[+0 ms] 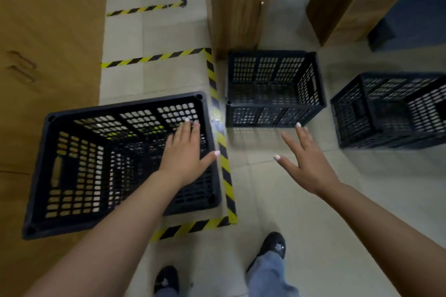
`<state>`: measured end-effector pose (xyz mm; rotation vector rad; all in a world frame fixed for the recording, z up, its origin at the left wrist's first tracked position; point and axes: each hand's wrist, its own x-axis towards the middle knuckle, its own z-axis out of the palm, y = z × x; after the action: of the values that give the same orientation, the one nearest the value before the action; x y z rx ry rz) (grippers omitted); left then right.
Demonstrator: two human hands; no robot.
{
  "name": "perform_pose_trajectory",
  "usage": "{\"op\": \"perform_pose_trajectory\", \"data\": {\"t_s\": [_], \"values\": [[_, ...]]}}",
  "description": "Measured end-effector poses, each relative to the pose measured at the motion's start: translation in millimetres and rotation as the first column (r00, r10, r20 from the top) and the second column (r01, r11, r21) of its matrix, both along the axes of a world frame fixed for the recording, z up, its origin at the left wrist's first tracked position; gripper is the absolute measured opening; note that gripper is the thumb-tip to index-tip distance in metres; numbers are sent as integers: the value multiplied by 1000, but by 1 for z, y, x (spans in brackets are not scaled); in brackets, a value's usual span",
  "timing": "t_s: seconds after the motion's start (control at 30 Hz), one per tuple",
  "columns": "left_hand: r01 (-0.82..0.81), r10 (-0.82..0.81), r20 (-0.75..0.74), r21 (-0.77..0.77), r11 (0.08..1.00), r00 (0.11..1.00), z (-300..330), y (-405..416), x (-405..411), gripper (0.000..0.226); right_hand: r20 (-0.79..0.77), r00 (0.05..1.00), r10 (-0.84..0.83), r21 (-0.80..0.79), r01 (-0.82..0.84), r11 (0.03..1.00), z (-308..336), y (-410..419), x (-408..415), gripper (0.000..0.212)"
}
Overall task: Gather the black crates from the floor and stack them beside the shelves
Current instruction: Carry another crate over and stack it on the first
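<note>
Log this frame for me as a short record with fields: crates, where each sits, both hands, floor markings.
crates: three black perforated plastic crates, all empty
near crate: inside the yellow-and-black striped floor tape, beside a brown wooden cabinet
middle crate: on the pale tiled floor, outside the tape
far-right crate: apart, partly cut off
left hand: fingers straight, over near crate
right hand: fingers spread, holding nothing

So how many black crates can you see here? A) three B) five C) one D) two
A: there is a big crate close by on the left inside the striped yellow-and-black tape, a middle crate on the floor by the wooden cabinet, and a third crate at the right edge.
</note>
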<state>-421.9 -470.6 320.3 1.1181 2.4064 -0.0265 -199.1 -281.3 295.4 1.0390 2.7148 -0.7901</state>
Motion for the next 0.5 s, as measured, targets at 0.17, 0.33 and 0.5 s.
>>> {"op": "perform_pose_trajectory", "data": {"t_s": [0.17, 0.33, 0.5], "values": [[75, -72, -40, 71, 995, 997, 7, 110, 40, 93, 16, 1000, -26, 56, 26, 998, 7, 91, 43, 69], [158, -156, -60, 41, 987, 986, 4, 180, 49, 92, 47, 996, -74, 57, 72, 996, 8, 156, 61, 70], [171, -167, -87, 32, 985, 982, -8, 238, 25, 92, 101, 992, -75, 65, 69, 996, 7, 216, 48, 89]]}}
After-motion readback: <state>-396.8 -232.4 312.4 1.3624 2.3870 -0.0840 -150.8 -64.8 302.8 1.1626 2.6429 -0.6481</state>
